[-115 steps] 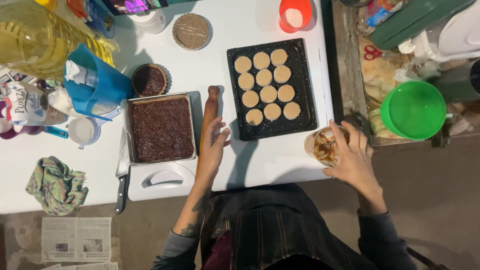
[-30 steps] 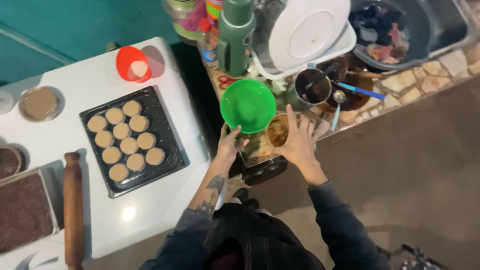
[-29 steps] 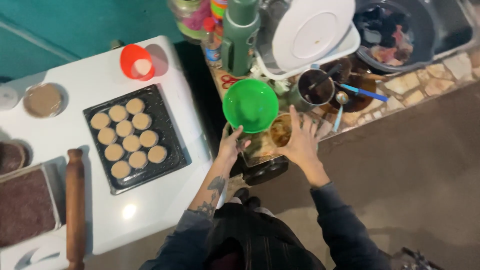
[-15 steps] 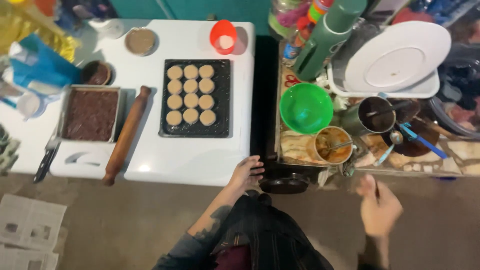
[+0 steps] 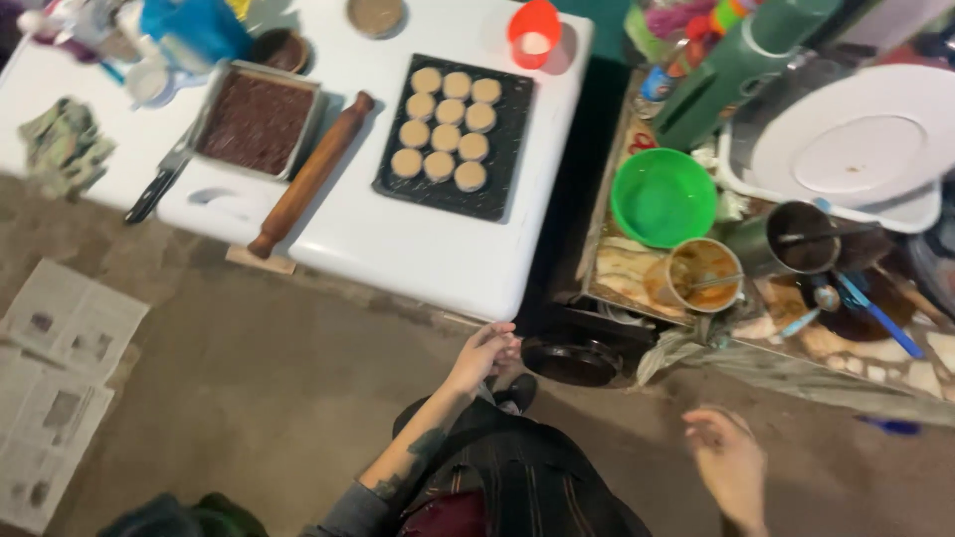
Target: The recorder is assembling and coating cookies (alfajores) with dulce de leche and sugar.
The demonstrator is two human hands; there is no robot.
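Both hands empty. Left hand (image 5: 484,350) hangs loosely half-open, fingers slightly curled, just below the white tabletop (image 5: 398,239) edge and just left of a dark round pan (image 5: 575,360) sitting low under the cluttered side counter (image 5: 875,373); can't tell if it touches the pan. Right hand (image 5: 729,462) is blurred, open with fingers loosely spread, holding nothing, well below the counter. Nearest container above it: tan cup (image 5: 694,274) with brownish residue and a utensil handle in it, beside a green bowl (image 5: 664,197) that looks empty. Right of the cup, a dark metal mug (image 5: 799,237) with a utensil across it; contents not readable. White plate (image 5: 856,139) lies tilted on a white tub at the counter's far side, tall green bottle (image 5: 736,68) behind the bowl. On the tabletop: black baking tray (image 5: 502,149) with ten pale dough rounds (image 5: 445,137) in rows, wooden rolling pin (image 5: 312,173) lying diagonally left of it, metal pan (image 5: 214,109) filled with dark brown mix, knife (image 5: 157,184) at its left edge. Far edge: orange cup (image 5: 534,27) with something white inside, small round dish (image 5: 376,14) with brownish fill. Newspaper sheets (image 5: 55,378) on the floor at left.
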